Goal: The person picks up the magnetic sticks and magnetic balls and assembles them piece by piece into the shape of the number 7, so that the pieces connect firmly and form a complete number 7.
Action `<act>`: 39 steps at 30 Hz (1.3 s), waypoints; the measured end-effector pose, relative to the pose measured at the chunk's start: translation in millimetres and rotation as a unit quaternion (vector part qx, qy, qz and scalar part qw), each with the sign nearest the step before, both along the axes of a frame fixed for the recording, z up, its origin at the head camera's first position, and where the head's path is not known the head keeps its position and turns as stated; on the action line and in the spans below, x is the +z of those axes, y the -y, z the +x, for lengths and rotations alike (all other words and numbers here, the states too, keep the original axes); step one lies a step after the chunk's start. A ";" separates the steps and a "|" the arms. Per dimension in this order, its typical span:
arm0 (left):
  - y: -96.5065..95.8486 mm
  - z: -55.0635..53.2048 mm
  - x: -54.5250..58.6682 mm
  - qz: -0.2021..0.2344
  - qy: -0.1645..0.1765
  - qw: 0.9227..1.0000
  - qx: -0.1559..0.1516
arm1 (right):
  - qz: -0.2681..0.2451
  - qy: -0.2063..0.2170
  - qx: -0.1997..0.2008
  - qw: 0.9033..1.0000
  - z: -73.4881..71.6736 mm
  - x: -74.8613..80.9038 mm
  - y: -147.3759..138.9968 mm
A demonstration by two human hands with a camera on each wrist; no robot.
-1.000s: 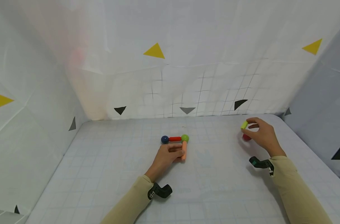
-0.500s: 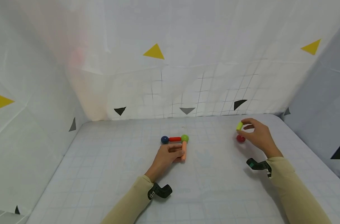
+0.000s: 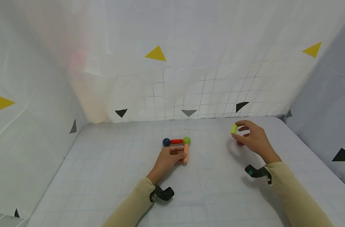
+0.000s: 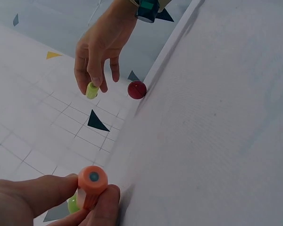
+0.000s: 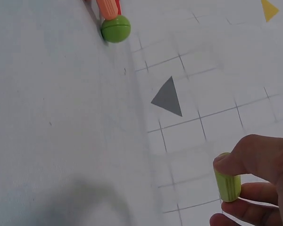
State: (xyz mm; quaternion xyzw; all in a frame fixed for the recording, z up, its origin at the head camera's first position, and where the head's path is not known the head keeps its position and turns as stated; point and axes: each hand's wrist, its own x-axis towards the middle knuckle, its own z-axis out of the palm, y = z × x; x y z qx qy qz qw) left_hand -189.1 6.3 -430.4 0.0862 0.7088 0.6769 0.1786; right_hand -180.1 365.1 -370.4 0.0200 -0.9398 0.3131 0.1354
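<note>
In the head view, my left hand (image 3: 166,160) pinches an orange rod (image 3: 186,154) between thumb and fingers. The rod's far end meets a green ball (image 3: 186,140). From that ball a red rod (image 3: 177,141) runs left to a dark blue ball (image 3: 166,142). Over at the right, my right hand (image 3: 254,138) holds a short yellow-green rod (image 3: 234,129) by its fingertips, above the table. A red ball (image 3: 240,143) is partly hidden behind that hand; the left wrist view shows the red ball (image 4: 137,90) whole, on the table and apart from the fingers.
The white table (image 3: 212,192) bears a faint grid. White sheeting (image 3: 172,88) with yellow, grey and black triangles rises behind and at both sides. Each wrist wears a dark camera mount, such as the left mount (image 3: 162,193).
My right hand has moved left with the yellow-green rod. The red ball also shows slightly farther left, partly covered by the hand. My left hand stays on the orange rod.
</note>
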 end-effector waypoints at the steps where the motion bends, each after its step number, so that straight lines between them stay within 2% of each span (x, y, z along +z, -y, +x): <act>1: 0.1 0.0 -0.2 0.000 -0.002 1.000 -0.001 | -0.001 -0.003 0.004 1.000 1.2 0.5 2.5; 21: 0.2 -1.9 -0.8 -0.008 -0.003 1.000 0.003 | -0.008 -0.070 0.059 0.996 16.3 0.6 44.5; 39: -0.3 -1.9 -0.4 -0.025 -0.008 1.000 0.005 | -0.021 -0.063 0.097 0.993 24.1 -5.3 72.9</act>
